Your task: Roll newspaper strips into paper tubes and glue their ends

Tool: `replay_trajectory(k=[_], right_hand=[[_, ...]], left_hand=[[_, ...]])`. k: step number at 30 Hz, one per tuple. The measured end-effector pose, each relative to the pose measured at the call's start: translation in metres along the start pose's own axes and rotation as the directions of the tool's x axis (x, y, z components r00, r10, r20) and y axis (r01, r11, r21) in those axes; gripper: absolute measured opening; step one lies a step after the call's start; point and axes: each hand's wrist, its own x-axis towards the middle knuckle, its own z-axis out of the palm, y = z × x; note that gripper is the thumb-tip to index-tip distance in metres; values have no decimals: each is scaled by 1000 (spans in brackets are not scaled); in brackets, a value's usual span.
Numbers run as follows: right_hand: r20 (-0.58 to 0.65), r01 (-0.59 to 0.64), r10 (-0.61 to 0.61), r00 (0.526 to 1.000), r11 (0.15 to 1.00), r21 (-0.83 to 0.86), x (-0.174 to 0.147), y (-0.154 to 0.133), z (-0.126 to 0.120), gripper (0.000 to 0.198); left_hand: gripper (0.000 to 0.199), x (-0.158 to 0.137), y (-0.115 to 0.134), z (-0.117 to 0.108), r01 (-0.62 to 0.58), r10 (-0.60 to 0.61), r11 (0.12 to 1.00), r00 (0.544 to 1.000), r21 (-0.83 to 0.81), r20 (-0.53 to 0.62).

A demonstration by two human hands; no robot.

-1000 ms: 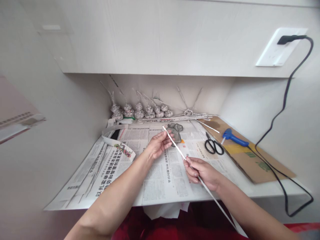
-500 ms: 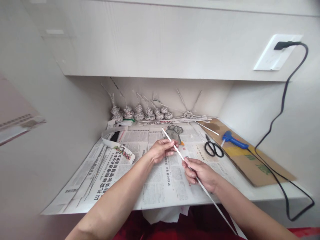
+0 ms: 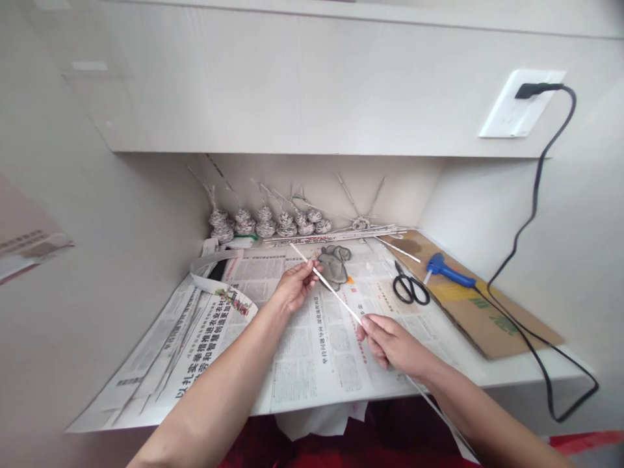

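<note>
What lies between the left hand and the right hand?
In the head view, a thin white stick spans from the left hand to the right hand, above newspaper.

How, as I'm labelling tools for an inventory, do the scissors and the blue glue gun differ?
The scissors have black looped handles; the glue gun has a blue body. The scissors have no cord; the glue gun trails a black cord. The scissors lie on newspaper, the glue gun on cardboard. Both lie unheld.
</note>
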Motion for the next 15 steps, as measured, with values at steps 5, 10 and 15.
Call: replay_trajectory(k=[5, 10, 15], right_hand=[[117, -101, 74, 990, 965, 241, -8, 5, 0, 35], [-60, 7, -20, 998, 979, -202, -20, 3, -2, 38], [186, -114, 162, 969, 963, -244, -38, -7, -21, 39]], left_hand=[[11, 1, 1, -2, 2, -1, 998, 1000, -69, 20], [10, 4, 4, -2, -52, 46, 994, 997, -92, -61], [12, 8, 9, -6, -149, 128, 976, 983, -160, -134]])
